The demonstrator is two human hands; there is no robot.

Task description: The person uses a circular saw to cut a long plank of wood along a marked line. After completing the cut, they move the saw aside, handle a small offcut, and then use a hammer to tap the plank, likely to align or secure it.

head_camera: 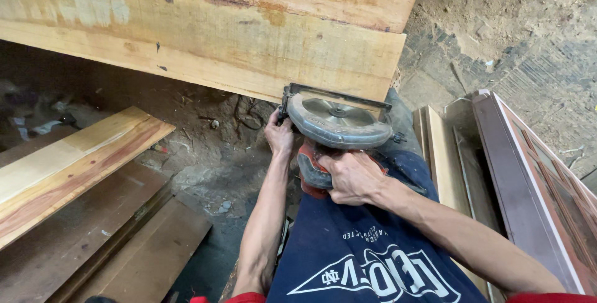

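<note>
A handheld circular saw (336,123) sits at the centre of the view, its round steel blade under a grey curved guard, with a red and grey body just below it. The saw is pressed up against the lower edge of a thick, pale wooden beam (236,36) that runs across the top of the view, close to the beam's right-hand end. The person's right hand (351,177) lies over the saw's red body, fingers wrapped tight around what seems to be the handle, though the grip itself is partly hidden under the hand. The left hand (278,134) is at the saw's left side, fingers closed on the front edge of its base plate near the guard. Both bare forearms reach up from the bottom of the view, over a dark blue garment (367,259) with white printing that covers the person's lap. To the left, a long two-toned plank (68,166), pale and reddish, slants across darker boards (124,247) lying on the dirt floor (205,154). To the right, a brown panelled door frame (535,191) leans beside a few thin pale slats (438,154). Beyond these, at the upper right, the ground (516,29) is dusty and strewn with rubble.
</note>
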